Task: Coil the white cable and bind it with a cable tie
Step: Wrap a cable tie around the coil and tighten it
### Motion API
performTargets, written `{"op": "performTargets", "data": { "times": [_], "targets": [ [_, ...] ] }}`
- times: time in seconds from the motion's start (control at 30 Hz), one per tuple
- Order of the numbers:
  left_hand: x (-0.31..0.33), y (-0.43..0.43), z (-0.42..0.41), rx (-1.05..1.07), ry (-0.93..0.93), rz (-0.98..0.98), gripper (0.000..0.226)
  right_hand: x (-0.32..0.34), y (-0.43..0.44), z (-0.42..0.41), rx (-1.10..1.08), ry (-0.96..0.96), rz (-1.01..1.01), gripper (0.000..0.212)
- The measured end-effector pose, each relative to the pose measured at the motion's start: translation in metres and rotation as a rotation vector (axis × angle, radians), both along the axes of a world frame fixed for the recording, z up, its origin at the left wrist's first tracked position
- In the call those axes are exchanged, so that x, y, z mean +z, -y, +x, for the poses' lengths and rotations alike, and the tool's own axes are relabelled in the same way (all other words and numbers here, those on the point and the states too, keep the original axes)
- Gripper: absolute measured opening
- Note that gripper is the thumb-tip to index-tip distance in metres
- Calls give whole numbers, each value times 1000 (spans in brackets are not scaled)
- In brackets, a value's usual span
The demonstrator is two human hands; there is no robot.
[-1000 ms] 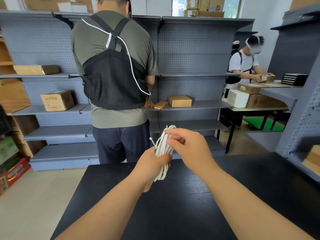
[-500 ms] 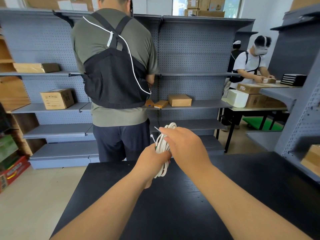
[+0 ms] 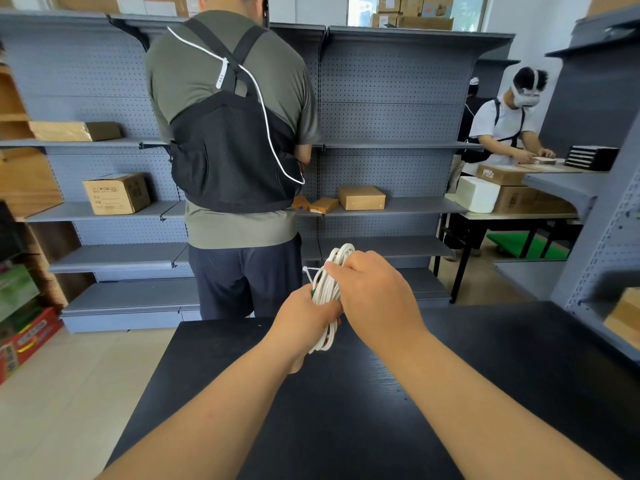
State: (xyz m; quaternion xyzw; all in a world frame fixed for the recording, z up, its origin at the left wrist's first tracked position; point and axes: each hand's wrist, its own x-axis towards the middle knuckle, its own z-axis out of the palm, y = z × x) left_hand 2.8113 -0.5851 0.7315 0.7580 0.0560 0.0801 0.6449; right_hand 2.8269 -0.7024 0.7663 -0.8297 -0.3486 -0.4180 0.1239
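Our right hand point(image 3: 377, 299) has moved a little left and down over the coiled white cable point(image 3: 325, 289) and now lies against our left hand point(image 3: 304, 317), so less of the coil shows between them than one second ago. The thin white plastic cable tie point(image 3: 311, 269) now sticks out more to the left. Behind, the person in the white shirt point(image 3: 498, 126) has lowered both hands.

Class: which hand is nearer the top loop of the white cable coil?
Right. The right hand holds the white cable just below its top loop; the left hand grips its middle, lower down.
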Motion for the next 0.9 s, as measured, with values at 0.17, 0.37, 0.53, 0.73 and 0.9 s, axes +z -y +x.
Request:
{"op": "performTargets", "data": {
  "times": [0.17, 0.37, 0.53, 0.73, 0.9],
  "targets": [
    [-1, 1, 0, 3, 4, 23, 4, 0, 0, 0, 2, 12, 7, 35],
    [0, 1, 1, 12, -3, 60, 4, 0, -1, 0, 11, 19, 11, 36],
    [-2, 0, 2, 1, -26, 62, 4, -4, 3, 5, 26, -24, 53, 35],
    [1, -7, -1, -75, -90, -79, 6, 2, 13, 6, 166, -612, 505, 14],
    [2, -9, -8, -206, -242, -136, 9, 5, 23, 4, 275, -890, 633, 16]
  ]
}}
